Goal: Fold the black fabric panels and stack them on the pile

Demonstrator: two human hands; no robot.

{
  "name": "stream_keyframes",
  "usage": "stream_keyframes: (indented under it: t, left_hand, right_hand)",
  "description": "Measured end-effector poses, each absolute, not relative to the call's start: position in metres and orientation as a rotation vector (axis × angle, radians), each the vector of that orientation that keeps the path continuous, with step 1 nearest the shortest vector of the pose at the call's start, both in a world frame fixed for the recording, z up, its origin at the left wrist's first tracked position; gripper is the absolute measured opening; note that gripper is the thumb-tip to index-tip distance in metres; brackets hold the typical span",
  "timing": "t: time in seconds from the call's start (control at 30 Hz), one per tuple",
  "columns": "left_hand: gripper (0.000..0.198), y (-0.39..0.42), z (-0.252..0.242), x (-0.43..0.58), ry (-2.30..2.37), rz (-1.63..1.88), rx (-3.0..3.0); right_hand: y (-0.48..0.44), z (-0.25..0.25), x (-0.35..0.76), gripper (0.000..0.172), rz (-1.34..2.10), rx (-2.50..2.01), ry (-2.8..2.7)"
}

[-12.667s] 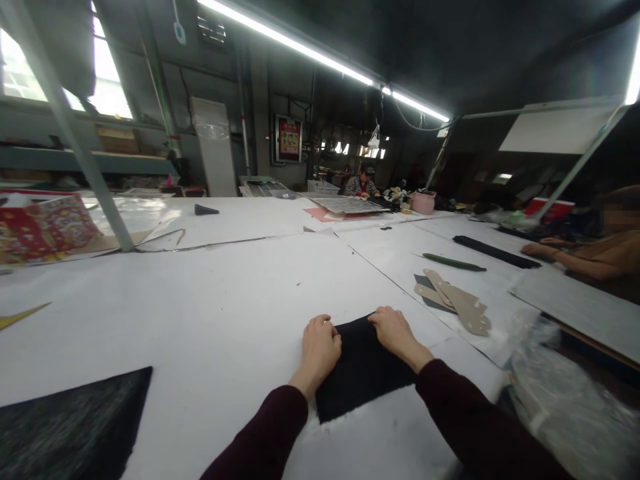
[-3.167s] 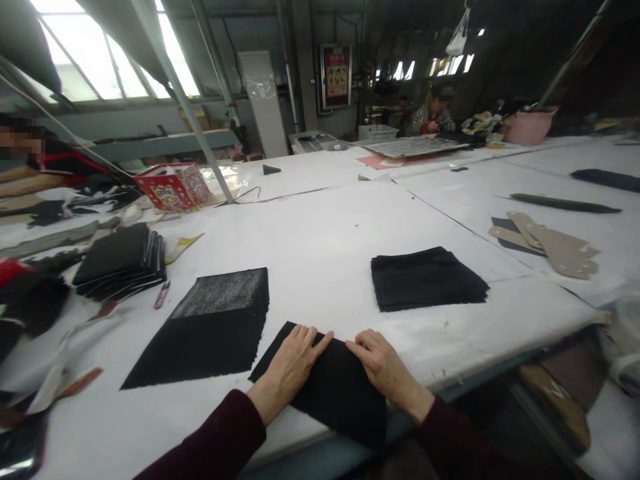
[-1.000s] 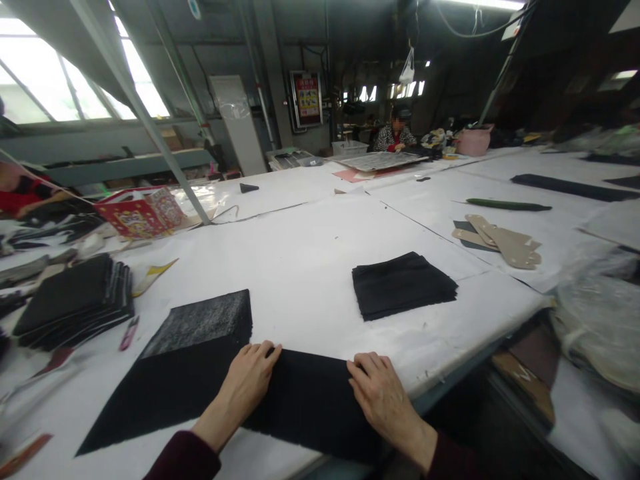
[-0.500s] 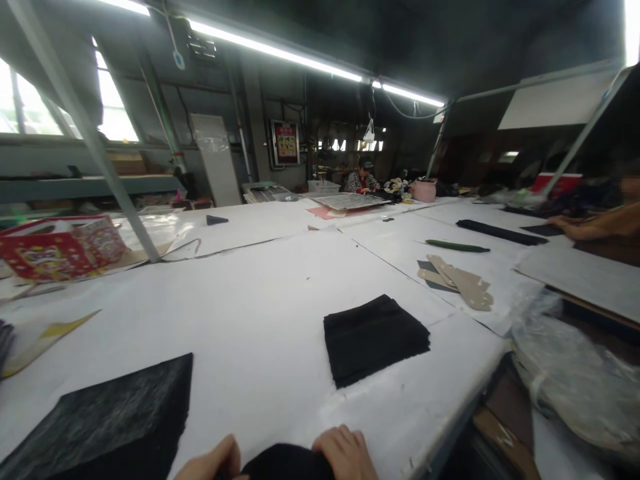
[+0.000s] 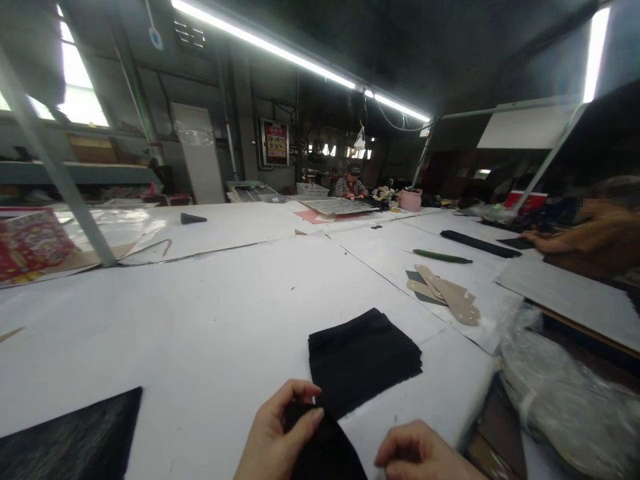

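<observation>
A black fabric piece (image 5: 327, 450) hangs from my left hand (image 5: 283, 427), pinched between thumb and fingers at its top edge. Its upper tip overlaps the near-left edge of a stack of black fabric pieces (image 5: 365, 357) lying on the white table (image 5: 200, 347). To the right of the held piece is my right hand (image 5: 425, 453), its fingers curled and apart from the fabric; whether anything lies between its fingertips is hidden. A larger dark sheet (image 5: 75, 440) lies at the lower left.
Tan templates (image 5: 450, 297) and a long green object (image 5: 443, 256) lie right of centre. Crumpled clear plastic (image 5: 570, 393) is at the right edge. A person's hand (image 5: 533, 240) touches dark fabric at the far right. A slanted metal pole (image 5: 65, 173) stands at left.
Both hands have moved up and further into view with the black piece, my left hand now near the stack. My right hand has come off the piece. The view has shifted slightly right.
</observation>
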State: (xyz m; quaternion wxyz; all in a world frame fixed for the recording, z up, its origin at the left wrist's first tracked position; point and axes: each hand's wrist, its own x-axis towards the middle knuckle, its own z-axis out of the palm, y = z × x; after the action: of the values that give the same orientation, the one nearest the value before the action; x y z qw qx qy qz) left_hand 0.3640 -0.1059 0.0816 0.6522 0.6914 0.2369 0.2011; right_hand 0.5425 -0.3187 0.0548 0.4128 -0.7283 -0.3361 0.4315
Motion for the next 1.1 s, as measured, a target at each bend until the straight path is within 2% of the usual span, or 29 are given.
stream_keyframes:
  t: [0.13, 0.17, 0.33, 0.5, 0.7, 0.97, 1.03, 1.1]
  left_hand:
    - [0.025, -0.114, 0.098, 0.391, 0.458, 0.506, 1.593]
    - [0.021, -0.116, 0.102, 0.394, 0.434, 0.516, 1.639]
    - [0.016, -0.107, 0.116, 0.392, 0.402, 0.582, 1.860]
    - [0.023, -0.086, 0.100, 0.402, 0.532, 0.561, 1.918]
    - [0.022, -0.078, 0.070, 0.451, 0.670, 0.546, 1.934]
    - [0.021, -0.069, 0.042, 0.472, 0.870, 0.550, 1.967]
    - [0.021, -0.069, 0.038, 0.472, 0.877, 0.556, 1.978]
    - [0.020, -0.070, 0.037, 0.472, 0.876, 0.565, 2.003]
  right_hand:
    - [-0.301, 0.076, 0.554, 0.058, 0.979, -1.644, -1.065]
    - [-0.296, 0.077, 0.550, 0.058, 1.021, -1.587, -1.069]
    - [-0.294, 0.061, 0.539, 0.025, 1.192, -1.546, -0.839]
    - [-0.307, 0.073, 0.606, 0.029, 1.245, -1.571, -0.839]
    - [-0.271, 0.106, 0.697, 0.029, 0.954, -1.859, -0.941]
    - [-0.243, 0.059, 0.720, 0.055, 0.766, -2.011, -0.937]
    - [-0.242, 0.048, 0.717, 0.054, 0.659, -2.036, -0.957]
    - [-0.240, 0.039, 0.715, 0.045, 0.550, -2.043, -0.954]
